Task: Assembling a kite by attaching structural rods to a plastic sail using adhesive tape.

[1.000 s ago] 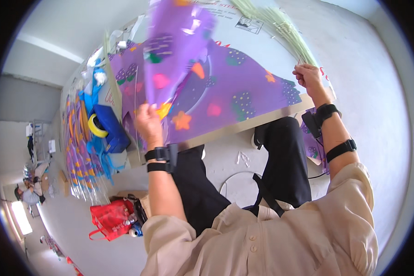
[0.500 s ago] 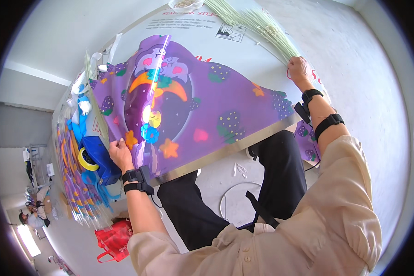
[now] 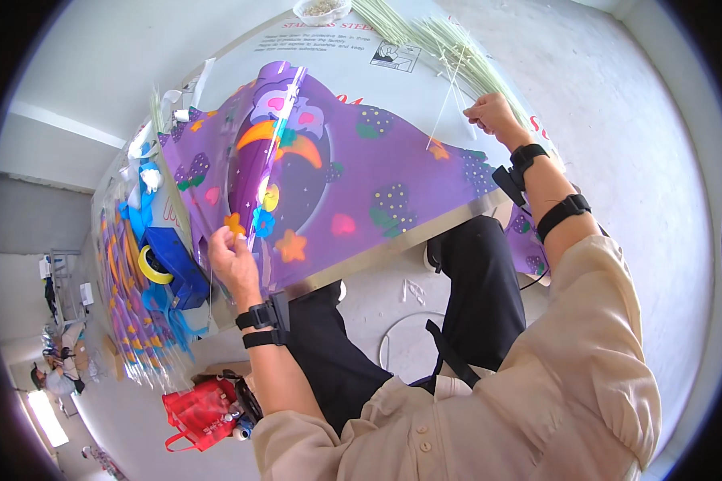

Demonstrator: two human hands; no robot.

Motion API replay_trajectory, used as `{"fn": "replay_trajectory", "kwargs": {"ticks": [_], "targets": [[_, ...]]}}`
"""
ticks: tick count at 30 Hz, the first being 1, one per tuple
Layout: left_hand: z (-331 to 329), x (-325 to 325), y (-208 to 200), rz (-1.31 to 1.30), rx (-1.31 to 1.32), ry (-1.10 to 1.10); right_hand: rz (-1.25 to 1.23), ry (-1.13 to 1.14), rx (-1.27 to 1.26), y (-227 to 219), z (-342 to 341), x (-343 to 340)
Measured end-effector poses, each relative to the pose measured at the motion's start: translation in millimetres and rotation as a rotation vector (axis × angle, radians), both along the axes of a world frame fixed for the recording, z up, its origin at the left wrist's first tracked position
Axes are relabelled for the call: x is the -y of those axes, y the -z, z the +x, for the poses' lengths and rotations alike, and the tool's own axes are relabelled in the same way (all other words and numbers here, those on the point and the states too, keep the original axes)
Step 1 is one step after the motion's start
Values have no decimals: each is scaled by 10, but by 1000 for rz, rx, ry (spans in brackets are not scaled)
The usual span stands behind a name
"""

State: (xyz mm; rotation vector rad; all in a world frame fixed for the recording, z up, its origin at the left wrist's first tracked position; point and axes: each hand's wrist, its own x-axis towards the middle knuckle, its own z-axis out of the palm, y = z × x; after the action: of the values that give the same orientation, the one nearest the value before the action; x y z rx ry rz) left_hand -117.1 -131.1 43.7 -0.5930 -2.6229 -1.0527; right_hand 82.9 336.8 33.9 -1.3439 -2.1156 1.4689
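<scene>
A purple printed plastic sheet (image 3: 377, 188) lies over the table, patterned with strawberries, stars and a moon. Its left part curls over in a shiny fold (image 3: 269, 156). My left hand (image 3: 234, 260) is closed on the sheet near the fold, thumb and fingers pinched together. Above the sheet's right side, my right hand (image 3: 493, 119) is closed, fingertips pressed together. Thin pale sticks (image 3: 444, 100) show at its fingertips, apart from the larger bundle of pale green sticks (image 3: 469, 52) behind it.
A blue tape dispenser (image 3: 176, 268) with a yellow roll stands at the left, beside a pile of purple and orange wrapped pieces (image 3: 136, 297) and blue ribbon (image 3: 142, 192). A white bowl (image 3: 322, 10) sits at the far edge. A red bag (image 3: 200, 413) rests below left.
My right hand has moved left from the stick bundle, with thin sticks now showing at its fingertips. My left hand has shifted right, and the sheet's left part has curled further over.
</scene>
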Motion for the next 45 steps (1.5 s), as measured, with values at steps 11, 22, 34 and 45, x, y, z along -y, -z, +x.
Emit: {"fn": "replay_trajectory", "kwargs": {"ticks": [11, 22, 34, 45], "targets": [[782, -94, -20, -88, 52, 158, 372, 159, 402, -165, -278, 228], [765, -72, 81, -59, 169, 210, 587, 1, 566, -153, -215, -208], [817, -84, 69, -79, 202, 196, 447, 142, 427, 122, -254, -353], [845, -39, 25, -44, 220, 211, 503, 272, 345, 51, -343, -415]]}}
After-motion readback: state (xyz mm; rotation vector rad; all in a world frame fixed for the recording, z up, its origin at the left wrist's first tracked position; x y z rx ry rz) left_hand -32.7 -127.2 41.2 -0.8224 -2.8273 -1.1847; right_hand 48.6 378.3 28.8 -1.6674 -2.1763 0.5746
